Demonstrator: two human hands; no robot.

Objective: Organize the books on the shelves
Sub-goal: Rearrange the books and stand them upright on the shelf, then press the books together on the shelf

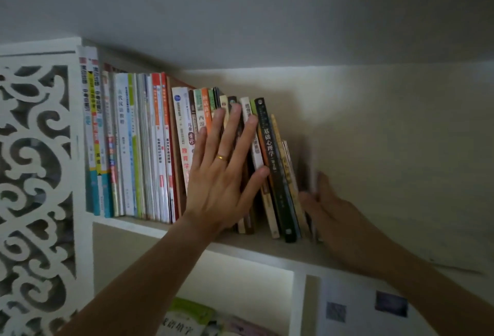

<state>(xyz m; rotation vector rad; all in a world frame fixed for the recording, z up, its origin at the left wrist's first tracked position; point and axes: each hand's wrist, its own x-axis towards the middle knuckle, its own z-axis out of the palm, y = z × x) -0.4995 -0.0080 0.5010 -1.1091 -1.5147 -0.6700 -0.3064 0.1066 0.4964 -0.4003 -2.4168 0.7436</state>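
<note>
A row of upright books (pixel 139 148) fills the left half of the top shelf (pixel 267 248). My left hand (pixel 222 172) lies flat, fingers spread, against the spines in the middle of the row; it wears a gold ring. To its right stands a dark book with white characters (pixel 272 164), leaning slightly left. My right hand (pixel 334 210) is at the row's right end, thumb and fingers around a thin blurred book (pixel 310 172) that stands on the shelf.
A white carved fretwork panel (pixel 34 188) closes the shelf's left side. The wall (pixel 387 148) runs behind, bare to the right of the books. Below, a lit compartment (pixel 240 279) holds a green-covered book (pixel 187 317); a pale panel with dark squares (pixel 361 309) sits lower right.
</note>
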